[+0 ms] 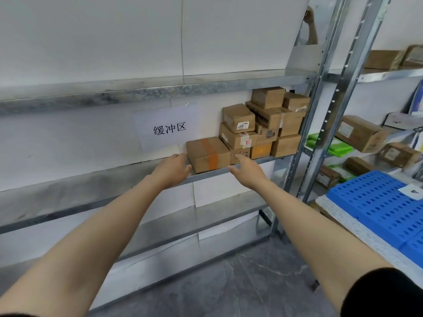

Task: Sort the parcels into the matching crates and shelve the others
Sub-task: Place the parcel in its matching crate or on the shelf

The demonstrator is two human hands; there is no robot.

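— Galvanised shelf (91, 181), taken from its left end: findings?
— Bare metal at that end, with a paper sign (168, 128) fixed behind it. Next comes the left hand (174, 167), fingers nearly straight and spread at the left end of the taped parcel (207, 154). It clasps nothing. Whether the fingertips actually meet the cardboard cannot be confirmed.
— The parcel's position?
— Flat on the shelf, near the front edge, its right end against the stack of boxes (267, 124). Judged: it lies under the sign because it matched no crate.
— And the right hand (246, 169)?
— Likewise released, fingers extended towards the parcel's front right corner, thumb held apart. No grasp. The hands flank the parcel, probably to square it against its neighbours or to draw clear. The view does not settle which.
— Further right?
— Beyond the shelf uprights (321, 136), a blue crate (375, 202), well apart from both hands.
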